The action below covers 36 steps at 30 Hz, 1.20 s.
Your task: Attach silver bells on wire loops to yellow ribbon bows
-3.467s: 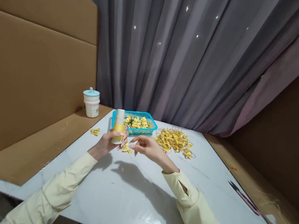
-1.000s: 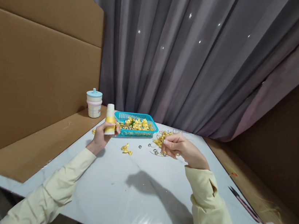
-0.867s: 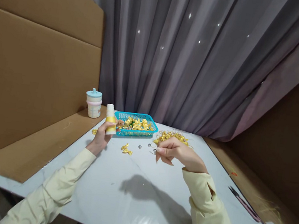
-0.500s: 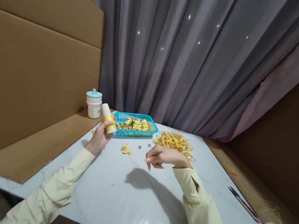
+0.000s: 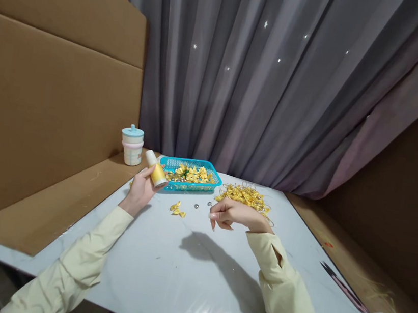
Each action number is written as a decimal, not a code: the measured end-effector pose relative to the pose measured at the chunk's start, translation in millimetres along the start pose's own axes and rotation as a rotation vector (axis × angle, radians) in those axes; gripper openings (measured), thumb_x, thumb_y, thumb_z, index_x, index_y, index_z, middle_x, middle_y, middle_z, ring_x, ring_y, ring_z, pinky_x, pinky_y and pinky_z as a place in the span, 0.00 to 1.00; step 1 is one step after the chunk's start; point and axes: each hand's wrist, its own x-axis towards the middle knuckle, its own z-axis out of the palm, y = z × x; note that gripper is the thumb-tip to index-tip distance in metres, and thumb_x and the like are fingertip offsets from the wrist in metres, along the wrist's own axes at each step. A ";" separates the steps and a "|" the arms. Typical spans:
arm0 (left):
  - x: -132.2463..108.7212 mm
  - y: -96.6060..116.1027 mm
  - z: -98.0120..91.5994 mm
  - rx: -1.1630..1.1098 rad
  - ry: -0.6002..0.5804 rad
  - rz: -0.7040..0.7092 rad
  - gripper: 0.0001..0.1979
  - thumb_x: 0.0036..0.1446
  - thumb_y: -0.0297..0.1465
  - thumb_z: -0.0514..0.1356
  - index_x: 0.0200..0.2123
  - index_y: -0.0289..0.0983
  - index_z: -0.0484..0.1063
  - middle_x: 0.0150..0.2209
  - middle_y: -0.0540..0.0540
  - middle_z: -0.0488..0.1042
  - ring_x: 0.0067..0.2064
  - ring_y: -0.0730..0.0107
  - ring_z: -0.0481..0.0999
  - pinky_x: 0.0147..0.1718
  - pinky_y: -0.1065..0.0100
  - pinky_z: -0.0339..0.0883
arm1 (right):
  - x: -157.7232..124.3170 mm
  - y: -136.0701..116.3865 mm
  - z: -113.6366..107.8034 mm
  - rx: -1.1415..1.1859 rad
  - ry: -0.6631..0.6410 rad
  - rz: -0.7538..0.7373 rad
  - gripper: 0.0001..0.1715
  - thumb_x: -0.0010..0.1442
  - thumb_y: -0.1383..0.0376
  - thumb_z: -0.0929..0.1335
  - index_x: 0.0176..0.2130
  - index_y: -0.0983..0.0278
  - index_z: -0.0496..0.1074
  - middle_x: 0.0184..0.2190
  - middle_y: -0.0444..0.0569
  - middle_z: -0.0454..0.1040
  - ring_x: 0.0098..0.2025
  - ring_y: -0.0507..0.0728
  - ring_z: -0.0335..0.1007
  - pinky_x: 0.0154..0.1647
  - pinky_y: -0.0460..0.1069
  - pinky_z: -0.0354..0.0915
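Note:
My left hand [image 5: 140, 188] is wrapped around a cone of yellow thread [image 5: 158, 174], tilted, with white at both ends. Above the middle of the table, my right hand [image 5: 230, 213] has its thumb and index finger pinched together; whatever sits in that pinch is too fine to make out. Between the hands, a yellow ribbon bow [image 5: 178, 209] lies on the white table [image 5: 148, 266]. Two small silver bells, one of them the left bell [image 5: 196, 206], rest near the right fingers. Just behind the right hand is a heap of yellow bows with cords [image 5: 244, 195].
A blue basket [image 5: 191, 190] holding yellow bows and silver bells stands at the back. A lidded cup [image 5: 131, 147] is at the back left, beside a cardboard wall [image 5: 56, 90]. Pink-handled scissors [image 5: 343, 288] lie by the right edge. A grey curtain [image 5: 238, 78] hangs behind.
My left hand has tipped the thread cone further over and shifted it slightly right. My right hand has risen a little and moved slightly right, still pinched.

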 end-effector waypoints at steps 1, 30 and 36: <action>0.9 0.1 -0.1 0.013 0.027 -0.011 0.07 0.54 0.28 0.58 0.38 0.35 0.67 0.31 0.49 0.71 0.26 0.75 0.72 0.25 0.72 0.70 | 0.6 -2.0 1.9 -0.017 -0.006 -0.007 0.22 0.56 0.54 0.63 0.26 0.71 0.70 0.10 0.39 0.58 0.14 0.45 0.47 0.17 0.44 0.45; 7.9 0.1 -8.3 0.112 0.111 0.037 0.11 0.54 0.32 0.57 0.38 0.30 0.70 0.25 0.49 0.69 0.21 0.78 0.69 0.15 0.79 0.63 | -32.9 12.2 -29.3 0.043 0.476 0.142 0.18 0.52 0.56 0.65 0.21 0.68 0.68 0.09 0.39 0.54 0.15 0.47 0.45 0.19 0.46 0.43; 2.9 8.3 -5.0 -0.047 -0.066 -0.103 0.14 0.58 0.31 0.51 0.43 0.28 0.68 0.33 0.42 0.72 0.25 0.77 0.71 0.12 0.81 0.60 | -37.6 27.8 -39.8 0.094 0.591 0.148 0.18 0.49 0.55 0.66 0.22 0.68 0.68 0.09 0.37 0.51 0.14 0.45 0.40 0.18 0.45 0.38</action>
